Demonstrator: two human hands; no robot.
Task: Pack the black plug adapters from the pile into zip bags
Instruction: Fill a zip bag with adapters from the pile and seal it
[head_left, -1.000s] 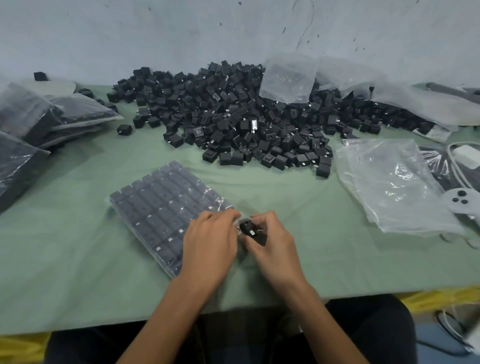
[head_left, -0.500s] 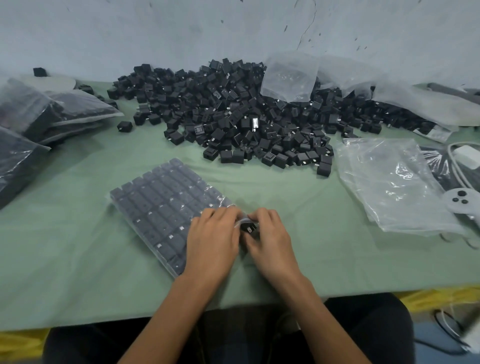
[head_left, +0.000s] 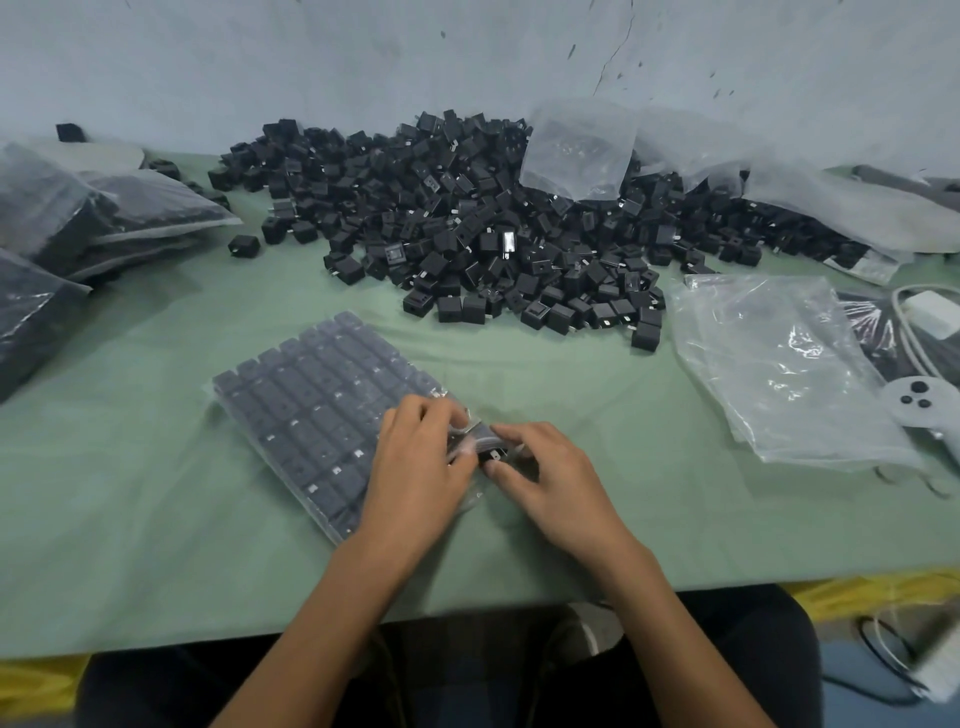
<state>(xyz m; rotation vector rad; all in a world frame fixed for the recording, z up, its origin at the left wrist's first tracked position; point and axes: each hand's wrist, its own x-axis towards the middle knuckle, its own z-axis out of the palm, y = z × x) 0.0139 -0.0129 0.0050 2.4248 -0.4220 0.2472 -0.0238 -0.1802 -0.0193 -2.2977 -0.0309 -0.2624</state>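
**Inspector:** Step in hand?

**Clerk:** Filling, and close to done by judgement. Found near the centre of the table, toward six o'clock: one zip bag, lying flat, packed with tidy rows, mouth turned to four o'clock.

**Inspector:** Hands?

**Clerk:** Gripping with the left hand, fingers curled on the plastic at the mouth. Just beside it, at four o'clock of the bag, the right hand, pinching a single adapter between thumb and forefinger, right at the opening. Already partly inside or not: cannot tell, with crumpled film over it.

**Inspector:** Next move?

**Clerk:** Most likely seating that piece in the last gap of the row, then pressing the zip closed. Calls for a lifted lip and a straight push. Some risk of prongs snagging the film.

**Inspector:** Stock?

**Clerk:** Large loose pile at twelve o'clock, well apart from the bag. Stack of empty zip bags at three o'clock. Heap of filled bags at nine to ten o'clock.

**Inspector:** Look of the goods?

**Clerk:** Small black cubes, matt, with metal prongs on one face and a socket hole showing on some. Greyed under the cloudy film once bagged.
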